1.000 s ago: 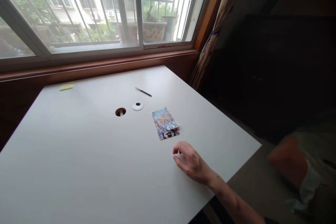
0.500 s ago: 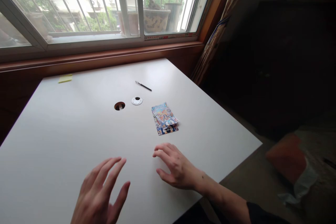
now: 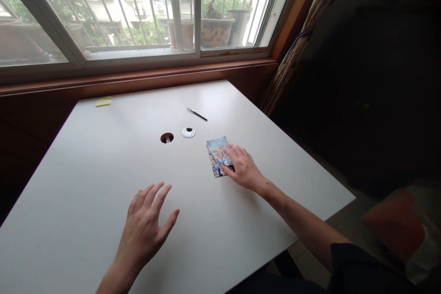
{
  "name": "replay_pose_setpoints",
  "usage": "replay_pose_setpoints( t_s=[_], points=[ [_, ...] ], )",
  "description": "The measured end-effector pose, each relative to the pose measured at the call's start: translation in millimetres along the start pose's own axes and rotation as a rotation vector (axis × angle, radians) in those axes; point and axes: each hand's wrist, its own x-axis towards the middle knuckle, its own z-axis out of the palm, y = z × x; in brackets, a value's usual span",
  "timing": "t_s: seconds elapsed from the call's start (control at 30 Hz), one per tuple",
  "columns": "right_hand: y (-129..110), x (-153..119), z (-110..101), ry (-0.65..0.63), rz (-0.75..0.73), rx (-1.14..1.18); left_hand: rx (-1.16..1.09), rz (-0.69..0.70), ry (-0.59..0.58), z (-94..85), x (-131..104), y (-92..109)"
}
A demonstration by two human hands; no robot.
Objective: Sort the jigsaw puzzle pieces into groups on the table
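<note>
Two colourful printed cards or packets overlap on the white table; the upper, mostly light-blue one [image 3: 217, 143] partly covers the darker one [image 3: 212, 164]. Over their right side is my right hand [image 3: 244, 167], its fingers apart; whether the fingertips touch the print cannot be made out. My left hand [image 3: 148, 220] hovers above the table at the lower left, fingers spread and holding nothing. A black pen [image 3: 197, 114] lies beyond the cards, and a round silver cover [image 3: 188, 132] sits to their upper left.
The white table [image 3: 103, 161] has a round cable hole [image 3: 167, 138] left of the silver cover. A yellow sticky pad [image 3: 104, 102] lies near the far left corner. Behind stand a barred window and a tied curtain [image 3: 292, 50]. An orange object [image 3: 396, 220] is at the lower right, off the table.
My right hand has moved forward and right, from in front of the cards to over them. My left hand has also moved forward, still spread. The camera view has shifted slightly left.
</note>
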Motion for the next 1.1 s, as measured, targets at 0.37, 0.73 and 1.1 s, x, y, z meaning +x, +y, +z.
replay_pose_setpoints(
  t_s=[0.37,0.73,1.1],
  points=[
    [3,-1,11,-0.056,0.029,-0.008,-0.008,-0.047,-0.087,19.7,5,6],
    [24,11,-10,0.195,0.197,-0.014,-0.2,0.072,-0.238,88.2,133,79],
    [37,-17,-22,0.052,0.161,-0.065,-0.116,0.029,-0.568,74.4,209,57]
  ],
)
